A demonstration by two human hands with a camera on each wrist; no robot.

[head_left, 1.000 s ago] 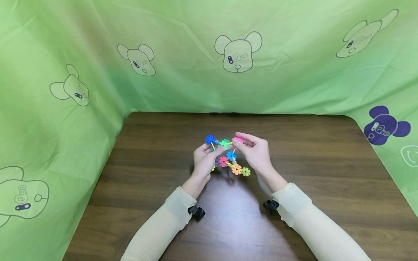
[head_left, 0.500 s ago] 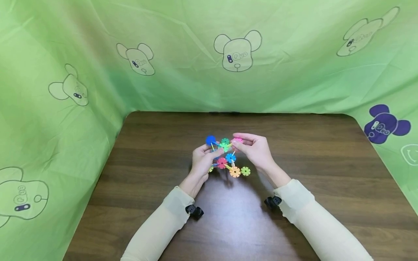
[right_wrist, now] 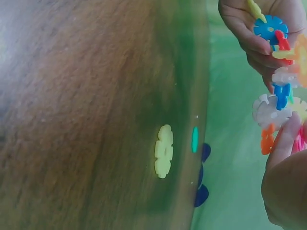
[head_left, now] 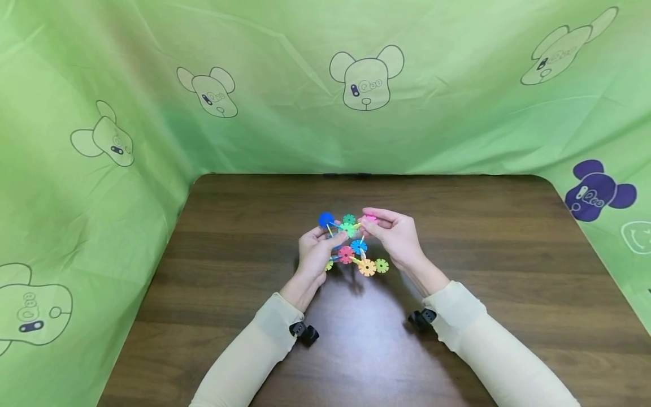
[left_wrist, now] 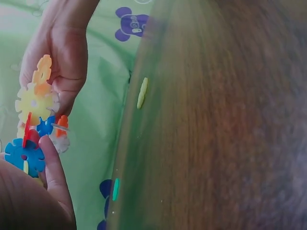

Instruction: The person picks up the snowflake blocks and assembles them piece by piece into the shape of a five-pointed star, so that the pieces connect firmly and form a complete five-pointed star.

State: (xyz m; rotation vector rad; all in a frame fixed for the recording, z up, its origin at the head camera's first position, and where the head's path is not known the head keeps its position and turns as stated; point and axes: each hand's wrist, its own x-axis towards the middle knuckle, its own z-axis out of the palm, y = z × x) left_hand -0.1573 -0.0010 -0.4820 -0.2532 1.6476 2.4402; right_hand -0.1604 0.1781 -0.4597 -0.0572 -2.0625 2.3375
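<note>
Both hands hold a many-coloured construction of notched plastic snowflake discs above the table. In the head view, the left hand (head_left: 315,251) grips its left side, thumb on a light green disc (head_left: 348,229). The right hand (head_left: 399,237) pinches a pink disc (head_left: 370,219) at the upper right, between thumb and fingers. A dark blue disc (head_left: 326,220) is at the top left. Lower down are a red disc (head_left: 346,255), a blue disc (head_left: 359,247) and an orange disc (head_left: 367,267). White discs (right_wrist: 271,111) show in the right wrist view. The left fingers hide part of the construction.
A yellow-green disc (head_left: 381,265) lies loose on the brown wooden table (head_left: 229,254), just right of the construction. Another loose green disc (head_left: 348,219) lies behind it. Green printed cloth (head_left: 285,141) hangs around the table's back and sides.
The construction has dipped slightly toward the person, so the loose green disc shows more clearly behind it. Both hands keep their hold and have barely moved.
</note>
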